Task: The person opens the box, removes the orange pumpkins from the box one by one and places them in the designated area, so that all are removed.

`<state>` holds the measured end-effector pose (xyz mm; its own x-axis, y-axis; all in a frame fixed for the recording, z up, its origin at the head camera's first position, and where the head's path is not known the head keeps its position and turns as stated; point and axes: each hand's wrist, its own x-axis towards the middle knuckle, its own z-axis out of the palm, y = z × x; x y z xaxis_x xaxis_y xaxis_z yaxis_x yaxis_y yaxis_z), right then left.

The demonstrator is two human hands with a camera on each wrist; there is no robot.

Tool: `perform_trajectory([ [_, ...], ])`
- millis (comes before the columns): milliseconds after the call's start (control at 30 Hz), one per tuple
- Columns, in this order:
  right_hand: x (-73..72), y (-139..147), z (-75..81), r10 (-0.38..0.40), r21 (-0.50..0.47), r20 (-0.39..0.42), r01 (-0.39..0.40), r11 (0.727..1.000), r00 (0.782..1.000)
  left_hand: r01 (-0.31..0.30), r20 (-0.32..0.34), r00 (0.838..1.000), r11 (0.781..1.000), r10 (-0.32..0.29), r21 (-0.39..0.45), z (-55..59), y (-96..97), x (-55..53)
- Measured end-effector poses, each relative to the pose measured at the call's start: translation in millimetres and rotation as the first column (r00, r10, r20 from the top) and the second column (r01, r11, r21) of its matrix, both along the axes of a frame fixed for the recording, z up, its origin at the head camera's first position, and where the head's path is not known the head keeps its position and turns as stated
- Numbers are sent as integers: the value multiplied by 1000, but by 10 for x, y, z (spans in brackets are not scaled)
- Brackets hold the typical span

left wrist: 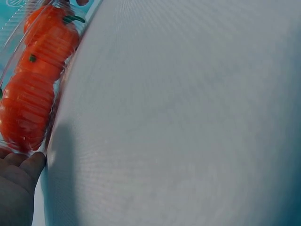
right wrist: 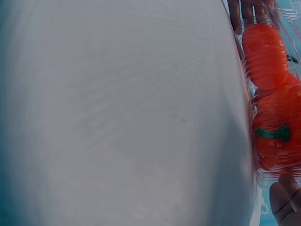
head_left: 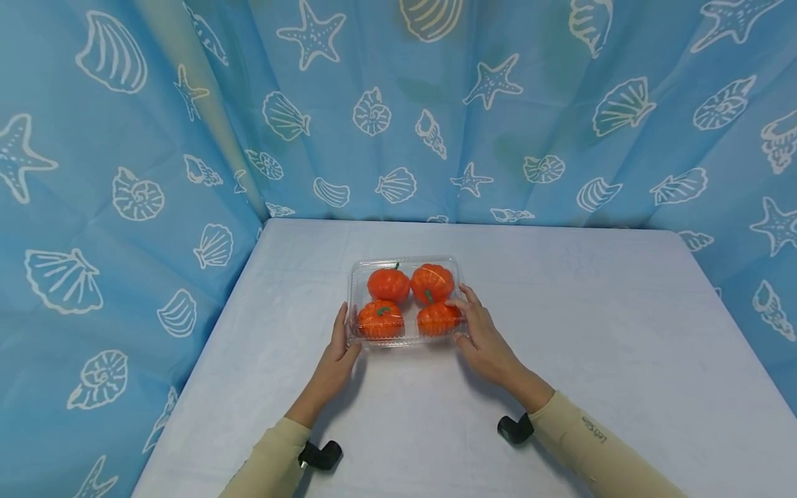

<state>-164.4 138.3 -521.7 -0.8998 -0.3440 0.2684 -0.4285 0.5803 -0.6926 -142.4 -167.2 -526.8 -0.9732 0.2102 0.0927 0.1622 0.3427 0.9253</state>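
A clear plastic clamshell box (head_left: 407,340) stands on the white table, and several orange-red pumpkins (head_left: 382,320) with green stems show through it. My left hand (head_left: 336,361) holds the box's left side, the fingers running along the wall and the thumb by the near corner. On the opposite side, my right hand (head_left: 487,346) grips the right wall, one finger over the lid's edge and the thumb low at the near corner. The left wrist view has a ribbed pumpkin (left wrist: 28,110) right beyond the left fingers. In the right wrist view, a green stem (right wrist: 275,133) faces the camera.
White cloth covers the table (head_left: 598,332), which reaches well past the box on both sides. A blue curtain (head_left: 386,152) printed with shells and starfish hangs behind it and on the left. Dark wrist cameras (head_left: 321,456) stick out from both sleeves.
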Motion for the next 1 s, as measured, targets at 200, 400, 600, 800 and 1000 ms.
perform_trajectory([
  [200, -15, 7, -1, 8, 0, -6, -8, 1000, 1000, 6, -6, 1000, 1000, -6, 8, 3, 3, -2],
  [400, -26, 10, 9, 19, -18, -15, -19, 1000, 1000, 6, 3, 1000, 1000, -6, 19, 10, 8, 0],
  [600, -36, 5, -5, 27, -23, -32, -27, 999, 999, 10, 3, 1000, 1000, -10, 27, 1, 9, 2],
  [800, -31, 4, 1, 24, -37, -24, -25, 999, 999, 8, 18, 1000, 1000, -8, 24, -3, 15, 6],
  [1000, -42, 21, -14, 33, -31, -29, -34, 999, 999, 6, 9, 1000, 1000, -6, 18, 8, 8, 2],
])
